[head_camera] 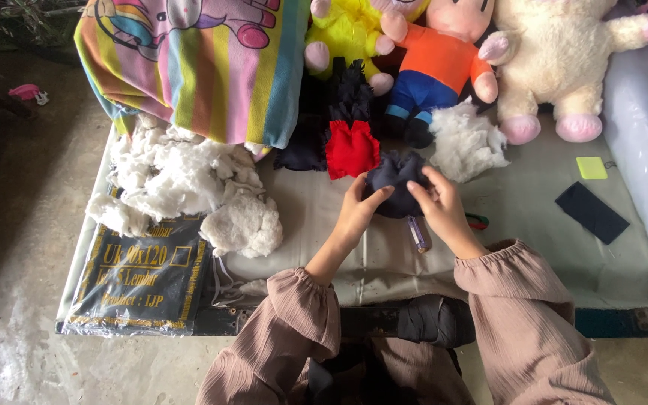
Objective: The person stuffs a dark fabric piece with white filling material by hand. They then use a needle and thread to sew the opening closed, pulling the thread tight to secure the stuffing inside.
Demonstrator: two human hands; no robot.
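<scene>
Both my hands hold a dark navy stuffed fabric piece over the grey mat. My left hand grips its left side with the thumb on top. My right hand pinches its right side with the fingers pressed into the fabric. A red fabric piece and black fabric lie just beyond it. A clump of white stuffing sits right of the navy piece. A small clear tube-shaped object lies under my hands.
A large pile of white stuffing lies at left beside a striped colourful cloth bag. Plush toys line the far edge. A black plastic-wrapped pack, a black fabric rectangle and a yellow-green square rest on the mat.
</scene>
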